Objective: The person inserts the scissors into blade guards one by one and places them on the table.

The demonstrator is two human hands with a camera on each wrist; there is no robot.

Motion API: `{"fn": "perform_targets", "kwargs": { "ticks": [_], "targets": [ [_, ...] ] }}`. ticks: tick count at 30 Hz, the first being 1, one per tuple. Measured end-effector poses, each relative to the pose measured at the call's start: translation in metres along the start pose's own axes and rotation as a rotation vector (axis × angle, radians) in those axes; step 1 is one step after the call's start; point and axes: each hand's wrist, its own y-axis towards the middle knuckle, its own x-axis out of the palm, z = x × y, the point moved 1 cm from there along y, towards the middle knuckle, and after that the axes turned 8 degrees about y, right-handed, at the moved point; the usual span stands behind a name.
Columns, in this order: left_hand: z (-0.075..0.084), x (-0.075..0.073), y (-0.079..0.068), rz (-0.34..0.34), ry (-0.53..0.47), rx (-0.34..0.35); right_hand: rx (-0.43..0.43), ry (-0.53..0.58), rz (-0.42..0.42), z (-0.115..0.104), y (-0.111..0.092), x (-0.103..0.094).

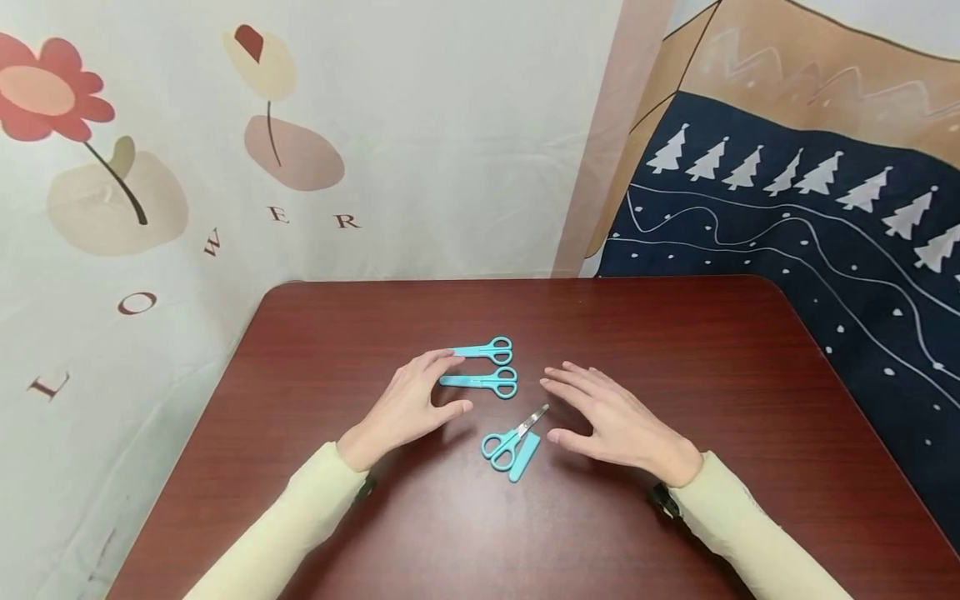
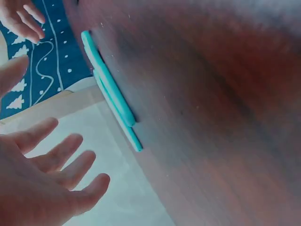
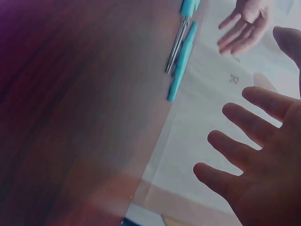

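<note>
Three pairs of turquoise scissors lie on the table. The far scissors [image 1: 480,352] and the middle scissors [image 1: 480,382] lie side by side, handles to the right, blades covered in turquoise sheaths. Nearer the person, the third scissors [image 1: 513,438] have bare metal blades pointing up and right, with a loose turquoise sheath [image 1: 524,457] beside them. My left hand [image 1: 411,402] hovers by the sheathed ends of the two covered pairs, fingers spread and holding nothing. To the right of the bare scissors, my right hand [image 1: 611,415] hovers with relaxed fingers, holding nothing.
The dark red-brown wooden table [image 1: 337,333] has rounded far corners. Behind it hangs a pale cloth [image 1: 450,125] printed with flowers and letters, and a navy cloth [image 1: 720,225] with white trees stands at the right.
</note>
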Motion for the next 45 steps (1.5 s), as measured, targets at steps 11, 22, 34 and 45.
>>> {"fn": "perform_targets", "kwargs": {
  "ticks": [11, 22, 34, 45],
  "targets": [
    [0.004, -0.010, -0.030, 0.086, -0.048, -0.050, -0.111, -0.066, -0.120, -0.023, 0.018, 0.018],
    [0.004, -0.016, -0.046, 0.092, -0.046, -0.098, -0.277, -0.198, -0.169, -0.041, 0.037, 0.040],
    [0.003, -0.019, -0.054, 0.108, -0.058, -0.118, -0.320, -0.271, -0.248, -0.053, 0.050, 0.061],
    [0.003, -0.018, -0.055, 0.111, -0.066, -0.126, -0.262, -0.280, -0.249, -0.050, 0.053, 0.059]
  ]
}}
